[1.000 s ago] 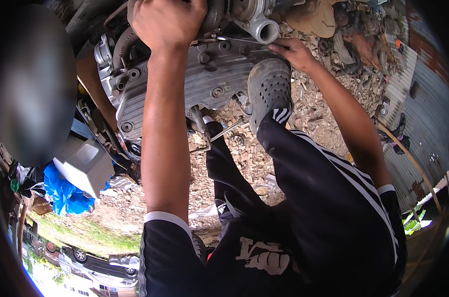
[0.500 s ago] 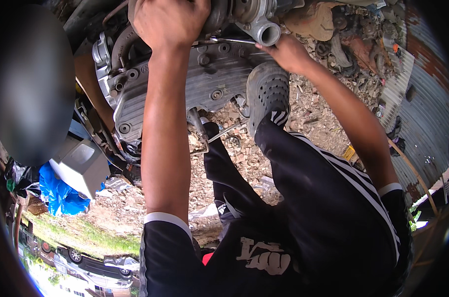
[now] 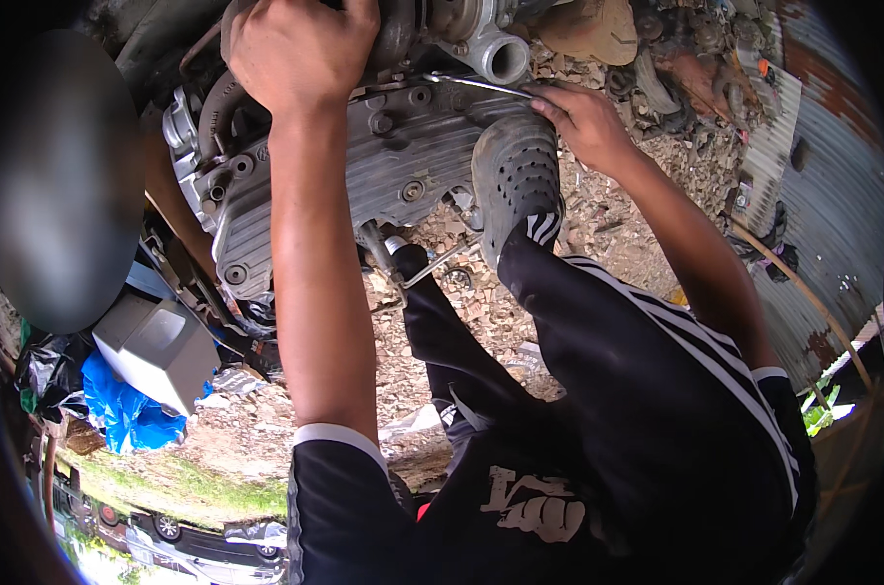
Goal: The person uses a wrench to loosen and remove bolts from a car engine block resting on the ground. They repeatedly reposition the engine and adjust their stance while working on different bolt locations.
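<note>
As your right hand (image 3: 586,119) draws back, pinching the wrench (image 3: 481,85) by its end, it slants more beside the pipe outlet (image 3: 482,45); likely a turning stroke. Left hand (image 3: 310,57) curled over the engine (image 3: 395,161); can't tell its grip.

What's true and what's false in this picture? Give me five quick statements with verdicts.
1. The right hand holds a wrench. True.
2. The left hand holds the wrench too. False: it is up at the engine, away from the wrench.
3. The shoe near the engine has holes in it. True.
4. The plastic beside the white box is red. False: it is blue.
5. The trousers have white stripes. True.
</note>
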Action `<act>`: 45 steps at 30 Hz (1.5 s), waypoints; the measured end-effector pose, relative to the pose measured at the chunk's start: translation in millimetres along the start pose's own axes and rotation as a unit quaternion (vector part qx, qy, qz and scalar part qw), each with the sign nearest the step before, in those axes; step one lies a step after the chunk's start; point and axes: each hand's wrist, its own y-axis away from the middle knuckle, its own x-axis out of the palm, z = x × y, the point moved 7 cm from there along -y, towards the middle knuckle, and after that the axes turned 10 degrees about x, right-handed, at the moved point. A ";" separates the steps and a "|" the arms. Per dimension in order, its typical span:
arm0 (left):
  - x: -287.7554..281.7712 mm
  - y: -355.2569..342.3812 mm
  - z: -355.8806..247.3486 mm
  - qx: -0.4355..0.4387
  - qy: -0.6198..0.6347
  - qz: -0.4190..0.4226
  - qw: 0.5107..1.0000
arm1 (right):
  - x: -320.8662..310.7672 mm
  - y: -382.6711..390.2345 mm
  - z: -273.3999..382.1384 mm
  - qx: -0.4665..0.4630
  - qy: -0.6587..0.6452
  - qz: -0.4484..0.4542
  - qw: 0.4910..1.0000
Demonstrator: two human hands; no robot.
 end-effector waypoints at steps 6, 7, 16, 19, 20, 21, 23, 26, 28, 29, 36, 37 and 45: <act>2.4 -2.5 1.3 -0.018 -0.015 0.018 1.000 | 34.9 -33.7 -22.2 0.015 -0.094 0.071 0.993; 1.1 -1.0 1.6 -0.016 -0.009 0.014 1.000 | 37.0 -37.0 -21.1 0.011 -0.109 0.082 0.991; -0.6 -4.8 0.7 -0.002 0.007 0.019 1.000 | 40.3 -53.4 -36.1 0.007 -0.089 0.073 0.993; 0.1 -6.3 -2.2 -0.006 0.012 0.013 1.000 | 36.0 -50.2 -38.2 0.023 -0.092 0.096 0.991; -1.4 -5.7 -1.1 -0.002 0.015 0.005 1.000 | 37.9 -52.3 -45.9 0.011 -0.099 0.078 0.992; -3.5 -4.8 0.4 0.002 0.020 -0.003 1.000 | 36.3 -51.5 -44.8 0.018 -0.104 0.080 0.991; -7.0 -2.0 0.4 0.010 0.019 -0.008 1.000 | 33.3 -50.2 -42.3 0.031 -0.114 0.085 0.989; -3.9 -1.4 -2.5 -0.009 0.015 -0.010 1.000 | 38.7 -54.4 -52.8 0.025 -0.103 0.093 0.990; 5.1 9.5 10.5 -0.036 -0.001 0.020 0.999 | 45.5 -61.9 -45.2 -0.007 -0.097 0.100 0.990; 9.6 14.2 17.1 -0.049 -0.009 0.034 0.998 | 48.5 -66.8 -40.6 -0.022 -0.093 0.102 0.990; 11.3 10.1 13.9 -0.050 -0.012 0.037 0.998 | 68.3 -95.2 -55.7 -0.025 -0.031 0.109 0.993; 11.2 11.0 14.6 -0.049 -0.013 0.033 0.998 | 64.0 -97.3 -50.6 -0.024 -0.022 0.119 0.992; 12.2 13.1 17.8 -0.045 -0.028 0.036 0.998 | 1.7 -2.9 87.2 0.071 0.058 0.164 0.982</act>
